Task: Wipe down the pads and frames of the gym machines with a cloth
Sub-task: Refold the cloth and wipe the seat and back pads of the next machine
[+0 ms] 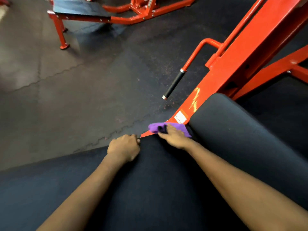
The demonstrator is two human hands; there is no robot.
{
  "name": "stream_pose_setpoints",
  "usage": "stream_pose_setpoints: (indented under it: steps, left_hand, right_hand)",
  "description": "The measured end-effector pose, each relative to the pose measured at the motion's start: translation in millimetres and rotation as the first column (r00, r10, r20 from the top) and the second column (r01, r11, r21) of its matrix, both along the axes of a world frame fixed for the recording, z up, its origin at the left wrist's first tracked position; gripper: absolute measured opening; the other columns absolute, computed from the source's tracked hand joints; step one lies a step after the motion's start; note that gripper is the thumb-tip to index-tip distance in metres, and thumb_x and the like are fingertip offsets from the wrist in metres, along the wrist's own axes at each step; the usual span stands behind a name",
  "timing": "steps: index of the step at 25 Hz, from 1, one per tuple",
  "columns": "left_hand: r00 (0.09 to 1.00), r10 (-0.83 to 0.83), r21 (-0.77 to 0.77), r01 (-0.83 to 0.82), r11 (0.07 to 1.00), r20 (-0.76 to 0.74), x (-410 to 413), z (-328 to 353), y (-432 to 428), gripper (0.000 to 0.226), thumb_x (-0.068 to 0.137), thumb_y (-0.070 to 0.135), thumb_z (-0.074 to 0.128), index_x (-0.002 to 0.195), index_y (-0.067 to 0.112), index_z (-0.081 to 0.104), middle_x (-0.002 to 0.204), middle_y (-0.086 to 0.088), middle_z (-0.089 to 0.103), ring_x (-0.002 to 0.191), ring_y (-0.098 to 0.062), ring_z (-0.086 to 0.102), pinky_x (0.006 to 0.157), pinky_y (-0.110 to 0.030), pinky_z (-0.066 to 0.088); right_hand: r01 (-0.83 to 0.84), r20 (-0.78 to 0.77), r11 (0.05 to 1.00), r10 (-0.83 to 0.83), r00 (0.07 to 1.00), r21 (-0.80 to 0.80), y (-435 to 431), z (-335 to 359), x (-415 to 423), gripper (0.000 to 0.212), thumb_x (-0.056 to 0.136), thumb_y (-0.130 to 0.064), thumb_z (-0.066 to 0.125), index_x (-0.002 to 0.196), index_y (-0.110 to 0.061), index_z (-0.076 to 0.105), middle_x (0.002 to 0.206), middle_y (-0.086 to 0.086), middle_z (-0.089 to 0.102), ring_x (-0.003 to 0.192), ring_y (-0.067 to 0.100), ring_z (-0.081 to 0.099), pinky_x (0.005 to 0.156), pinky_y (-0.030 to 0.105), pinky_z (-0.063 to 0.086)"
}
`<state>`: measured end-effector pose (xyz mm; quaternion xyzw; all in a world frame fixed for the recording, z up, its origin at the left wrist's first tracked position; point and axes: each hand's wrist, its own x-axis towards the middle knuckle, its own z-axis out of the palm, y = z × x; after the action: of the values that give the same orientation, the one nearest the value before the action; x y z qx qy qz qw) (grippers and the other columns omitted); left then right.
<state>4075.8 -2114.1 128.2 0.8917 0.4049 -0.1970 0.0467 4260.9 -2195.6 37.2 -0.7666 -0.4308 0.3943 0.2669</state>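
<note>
- Cloth [154, 127], purple and bunched, lies on the low end of the red frame [233, 64], at the spot where the frame's tip meets the far corner of the large black pad [150, 180].
- The right hand [174, 137] rests on top of the cloth, fingers together and bent down over its folds, pinning it against the frame.
- The left hand [124, 147] sits just left of it on the same pad, fingers curled over the pad's far edge and gripping it; the fingertips are hidden under the rim.
- Both bare forearms reach in from the bottom of the view across the pad.
- A second black pad [233, 130], rounded, runs beside the frame on the right, touching the cloth's right end.
- Just above the cloth the frame carries a white label [180, 117] and yellowish scrapes [195, 100] in the paint.
- A red bar bends off the frame and ends in a black hand grip [175, 82] hanging over the floor.
- Dark rubber floor tiles [83, 89] with jigsaw seams spread to the left.
- At the top stands another red machine [133, 19] with a flat black platform [80, 7].
</note>
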Motion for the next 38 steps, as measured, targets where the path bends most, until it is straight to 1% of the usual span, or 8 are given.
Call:
stream_pose_setpoints:
  steps: [3, 10, 17, 21, 26, 30, 33, 38]
  left_hand:
    - [0.995, 0.103, 0.084, -0.104, 0.991, 0.012, -45, 33, 4, 0.031, 0.105, 0.033, 0.03, 0.113, 0.017, 0.055, 0.127, -0.013, 0.062, 0.116, -0.035, 0.058, 0.093, -0.041, 0.042]
    - [0.976, 0.217, 0.211, -0.217, 0.953, 0.023, -117, 59, 6, 0.032, 0.105, 0.034, 0.028, 0.11, 0.019, 0.056, 0.121, -0.004, 0.063, 0.116, -0.025, 0.053, 0.097, -0.039, 0.036]
    - [0.985, 0.16, 0.158, -0.169, 0.973, 0.067, -130, 64, 16, 0.03, 0.104, 0.026, 0.032, 0.114, 0.02, 0.059, 0.121, 0.0, 0.064, 0.114, -0.023, 0.055, 0.091, -0.036, 0.037]
    - [0.975, 0.217, 0.195, -0.22, 0.956, 0.038, -165, 85, 27, 0.028, 0.105, 0.029, 0.029, 0.103, 0.021, 0.056, 0.118, -0.002, 0.066, 0.111, -0.024, 0.057, 0.092, -0.037, 0.038]
    - [0.971, 0.237, 0.258, -0.239, 0.936, 0.038, -212, 116, 37, 0.029, 0.105, 0.031, 0.028, 0.1, 0.021, 0.055, 0.116, -0.005, 0.068, 0.11, -0.026, 0.059, 0.097, -0.038, 0.037]
    - [0.959, 0.278, 0.315, -0.28, 0.907, 0.055, -248, 134, 41, 0.029, 0.103, 0.029, 0.031, 0.099, 0.02, 0.058, 0.113, -0.007, 0.07, 0.108, -0.027, 0.06, 0.102, -0.039, 0.035]
    - [0.951, 0.301, 0.334, -0.306, 0.892, 0.067, -260, 141, 46, 0.032, 0.103, 0.029, 0.031, 0.098, 0.018, 0.061, 0.112, -0.007, 0.071, 0.107, -0.028, 0.061, 0.105, -0.04, 0.034]
    - [0.952, 0.292, 0.341, -0.306, 0.889, 0.094, -264, 144, 41, 0.034, 0.103, 0.03, 0.03, 0.104, 0.018, 0.062, 0.113, -0.006, 0.07, 0.11, -0.027, 0.058, 0.112, -0.042, 0.027]
  right_hand:
    - [-0.181, 0.117, 0.983, 0.182, 0.976, -0.023, 19, 13, -28, 0.044, 0.103, -0.048, 0.045, 0.135, -0.018, 0.054, 0.142, 0.004, 0.056, 0.138, 0.022, 0.044, 0.118, 0.049, 0.022]
    - [-0.044, 0.107, 0.958, 0.078, 0.991, -0.283, 31, -1, 19, 0.073, 0.094, -0.072, 0.029, 0.134, -0.021, 0.062, 0.14, 0.01, 0.061, 0.128, 0.029, 0.056, 0.105, 0.038, 0.04]
    - [-0.342, 0.288, 0.933, 0.3, 0.91, 0.11, 47, 32, -82, 0.056, 0.094, -0.067, 0.024, 0.117, -0.037, 0.065, 0.111, 0.003, 0.073, 0.111, 0.022, 0.065, 0.095, 0.043, 0.044]
    - [-0.104, 0.231, 0.987, 0.131, 0.964, -0.124, 47, 19, -47, 0.068, 0.101, -0.064, 0.03, 0.126, -0.012, 0.066, 0.129, 0.018, 0.066, 0.125, 0.034, 0.058, 0.102, 0.04, 0.042]
    - [-0.185, 0.307, 0.976, 0.211, 0.928, -0.113, 59, 67, -120, 0.073, 0.085, -0.074, 0.017, 0.12, -0.031, 0.064, 0.124, 0.01, 0.069, 0.122, 0.032, 0.058, 0.099, 0.047, 0.037]
    - [-0.344, 0.27, 0.924, 0.293, 0.917, 0.166, 38, 127, -234, 0.048, 0.103, -0.055, 0.038, 0.149, -0.044, 0.038, 0.16, -0.01, 0.036, 0.151, 0.015, 0.023, 0.124, 0.052, 0.006]
    - [-0.411, 0.237, 0.864, 0.352, 0.906, 0.29, 8, 133, -255, 0.055, 0.103, -0.058, 0.033, 0.151, -0.061, 0.006, 0.164, -0.03, 0.002, 0.152, 0.003, -0.016, 0.121, 0.041, -0.017]
    - [-0.205, 0.184, 0.974, 0.186, 0.965, 0.092, 15, 102, -190, 0.058, 0.106, -0.052, 0.034, 0.159, -0.037, 0.018, 0.161, -0.025, 0.01, 0.155, 0.008, -0.003, 0.124, 0.038, -0.01]
